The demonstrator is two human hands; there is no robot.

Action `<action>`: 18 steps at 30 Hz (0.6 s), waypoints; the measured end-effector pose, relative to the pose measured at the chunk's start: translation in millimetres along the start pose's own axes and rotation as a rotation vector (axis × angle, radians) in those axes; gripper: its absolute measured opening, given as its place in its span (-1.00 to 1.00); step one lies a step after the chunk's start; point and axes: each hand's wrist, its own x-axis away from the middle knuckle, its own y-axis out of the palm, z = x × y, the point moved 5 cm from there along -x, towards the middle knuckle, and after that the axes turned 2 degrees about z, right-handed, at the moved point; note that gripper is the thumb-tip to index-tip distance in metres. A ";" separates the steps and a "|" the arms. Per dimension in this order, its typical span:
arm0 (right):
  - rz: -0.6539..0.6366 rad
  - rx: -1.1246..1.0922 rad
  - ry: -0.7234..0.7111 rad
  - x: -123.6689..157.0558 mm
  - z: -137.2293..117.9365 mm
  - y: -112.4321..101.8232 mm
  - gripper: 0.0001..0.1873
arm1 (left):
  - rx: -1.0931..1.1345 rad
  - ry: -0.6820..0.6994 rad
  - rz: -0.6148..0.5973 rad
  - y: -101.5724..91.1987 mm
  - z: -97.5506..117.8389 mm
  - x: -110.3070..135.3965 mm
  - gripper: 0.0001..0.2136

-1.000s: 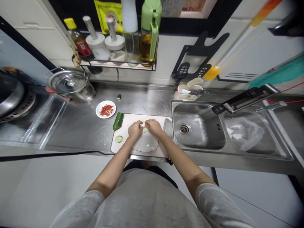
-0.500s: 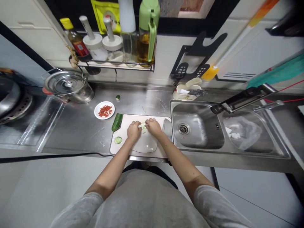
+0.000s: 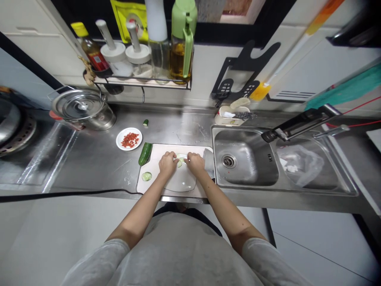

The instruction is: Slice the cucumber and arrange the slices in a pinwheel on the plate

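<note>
Over a white plate (image 3: pixel 181 182) on the pale cutting board (image 3: pixel 154 153), my left hand (image 3: pixel 167 163) is closed, its fingertips pinched at thin cucumber slices (image 3: pixel 179 163). Opposite it, my right hand (image 3: pixel 196 163) is closed too, thumb and fingers at the right side of the same slices. Exactly which slice each hand grips is too small to tell. A cut length of cucumber (image 3: pixel 145 154) lies along the board's left edge. Below it sits a small stack of cucumber slices (image 3: pixel 147 176). A knife (image 3: pixel 209 163) with a broad blade rests on the board's right side.
Behind the board are a small plate (image 3: pixel 118 143) of red bits and a cucumber end (image 3: pixel 145 122). A lidded steel pot (image 3: pixel 99 119) stands at left. The sink (image 3: pixel 247 167) adjoins the board's right side. Bottles stand on a wall rack (image 3: pixel 143 81) above.
My right hand has moved slightly right, widening the gap between the hands. My left hand stays near the slices. The whole view has shifted a little.
</note>
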 end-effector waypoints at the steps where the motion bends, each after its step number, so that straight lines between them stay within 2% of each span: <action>1: -0.003 0.006 -0.001 -0.5 0.2 0.2 -0.77 | -0.012 -0.001 -0.001 0.4 0.0 -0.5 -0.87; 11: 0.040 0.009 -0.038 0.6 0.5 0.3 -0.77 | -0.095 0.025 0.007 1.0 2.8 -2.0 -0.87; 18: 0.263 -0.268 -0.032 16.1 15.2 -10.2 -0.75 | -0.110 0.068 0.017 -1.7 8.5 -1.4 -0.89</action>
